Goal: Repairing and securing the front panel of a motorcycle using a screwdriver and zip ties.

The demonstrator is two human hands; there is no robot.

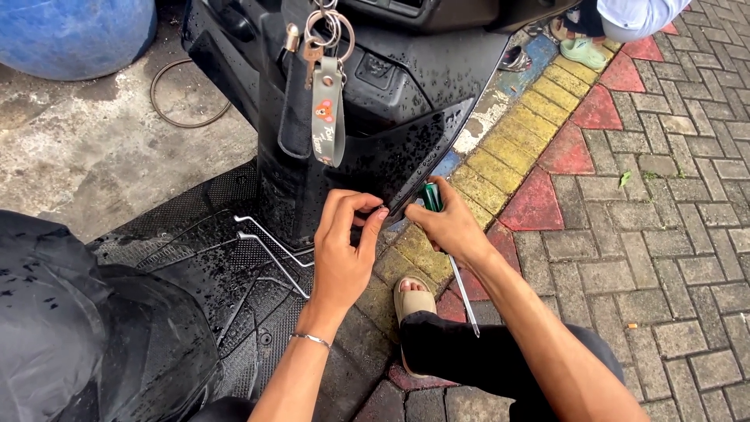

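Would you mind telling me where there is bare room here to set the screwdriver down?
The grey brick paving right of the red-and-yellow kerb is bare. So is the concrete between the blue drum and the wire ring. It is crowded at the scooter panel, where the left hand, the right hand and the screwdriver meet.

— What are the hands doing?
— The left hand (344,250) pinches the lower edge of the scooter's wet black panel (406,148); the right hand (447,227), just right of it, grips a green-handled screwdriver (437,215), shaft pointing near.
— And farther off?
— Keys (326,86) hang above.
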